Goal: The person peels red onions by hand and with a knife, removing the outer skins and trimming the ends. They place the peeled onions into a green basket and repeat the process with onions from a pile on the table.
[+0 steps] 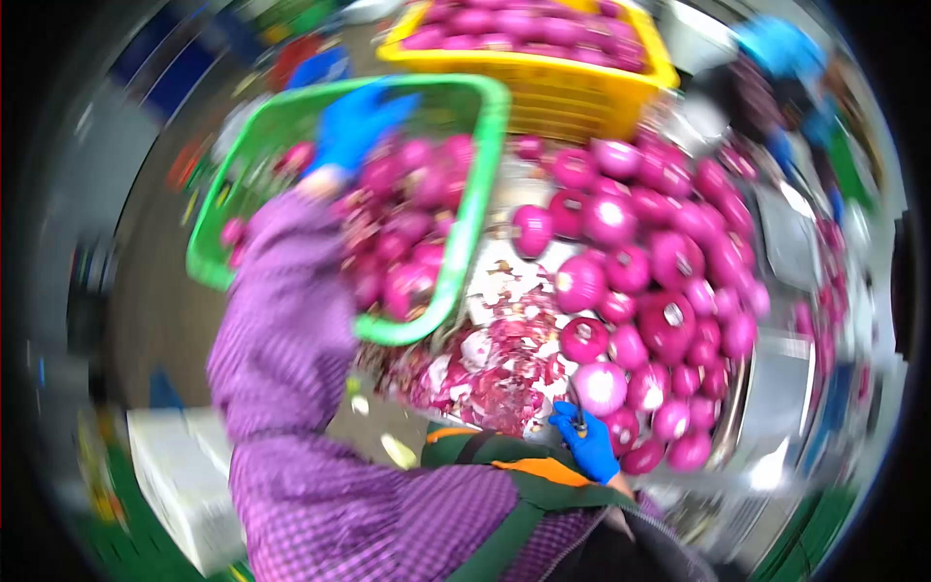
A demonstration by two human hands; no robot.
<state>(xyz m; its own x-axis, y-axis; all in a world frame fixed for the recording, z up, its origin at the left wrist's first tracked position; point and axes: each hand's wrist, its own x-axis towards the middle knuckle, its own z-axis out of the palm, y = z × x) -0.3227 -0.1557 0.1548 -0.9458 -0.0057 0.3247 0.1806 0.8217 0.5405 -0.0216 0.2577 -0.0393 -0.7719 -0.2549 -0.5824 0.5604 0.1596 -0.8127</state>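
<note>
My left hand, in a blue glove and smeared by motion, reaches over the green basket. Its fingers look stretched out, and I see nothing held in them. Under and beside it, red onions with some loose skins partly fill the basket. Close to my body, my right hand, also blue-gloved, is closed around a small knife whose blade points away from me. Just right of the knife lies a peeled red onion, at the edge of a large pile of onions on the work surface.
Onion skins and trimmings cover the work surface between basket and pile. A yellow crate full of onions stands at the back. Another person in blue is at the far right. A white box sits lower left.
</note>
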